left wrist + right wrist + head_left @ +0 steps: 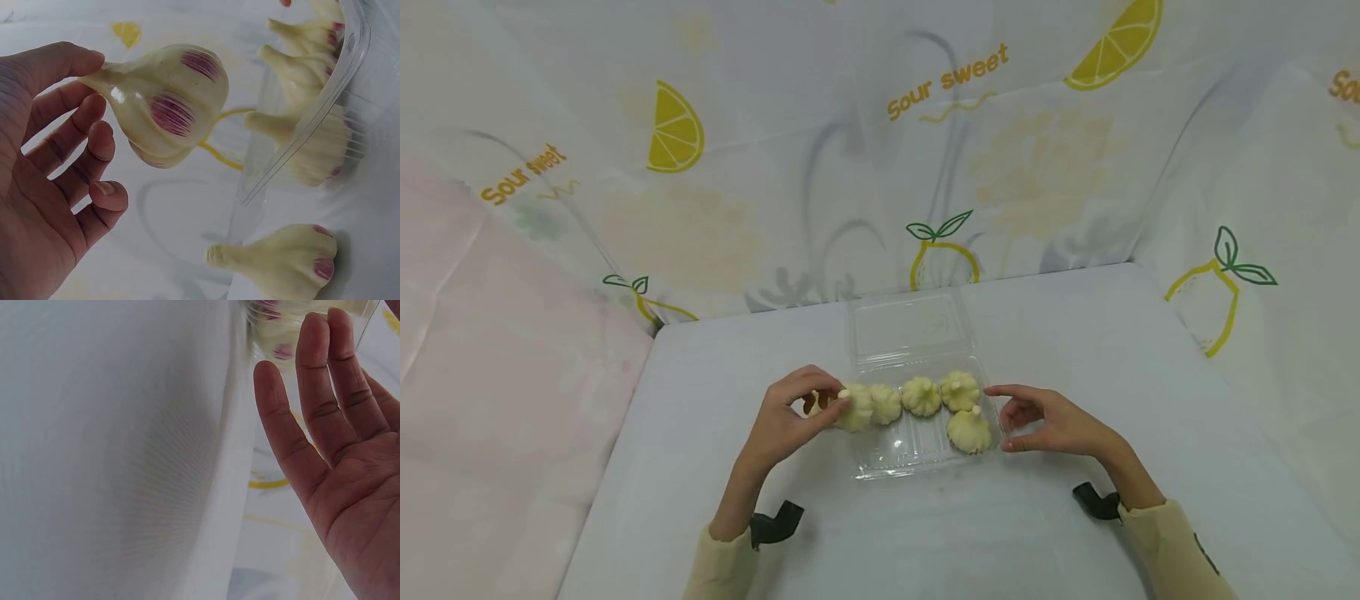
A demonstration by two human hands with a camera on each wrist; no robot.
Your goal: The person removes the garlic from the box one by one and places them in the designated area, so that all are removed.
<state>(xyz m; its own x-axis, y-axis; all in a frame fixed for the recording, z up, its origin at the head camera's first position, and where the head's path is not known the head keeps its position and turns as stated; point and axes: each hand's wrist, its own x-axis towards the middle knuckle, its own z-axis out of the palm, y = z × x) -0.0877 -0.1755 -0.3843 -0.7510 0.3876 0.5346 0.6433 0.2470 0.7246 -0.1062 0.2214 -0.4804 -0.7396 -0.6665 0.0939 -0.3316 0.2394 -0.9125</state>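
Head view: garlic bulb pinched at the tray's edge

Left hand (790, 417) fingers (94, 140) pinch a garlic bulb (165, 106) by its stem, just left of the clear tray (887, 468) on the desk (1075, 350) — a thin grip that could slip. Right hand (1048, 421) open beside the tray — a nudge might shift it

Clearance around the clear tray (917, 462) on the counter (925, 533)

Near side of the counter is bare between the two forearms, allowing approach to the tray's front rim. The open lid (908, 327) lies flat behind the tray, blocking the far side at low height. The left hand (790, 417) with its garlic bulb (855, 408) occupies the tray's left edge; the right hand (1048, 421), fingers straight, stands just beside the right edge. Four bulbs fill the back row and right front; the left front of the tray is free.
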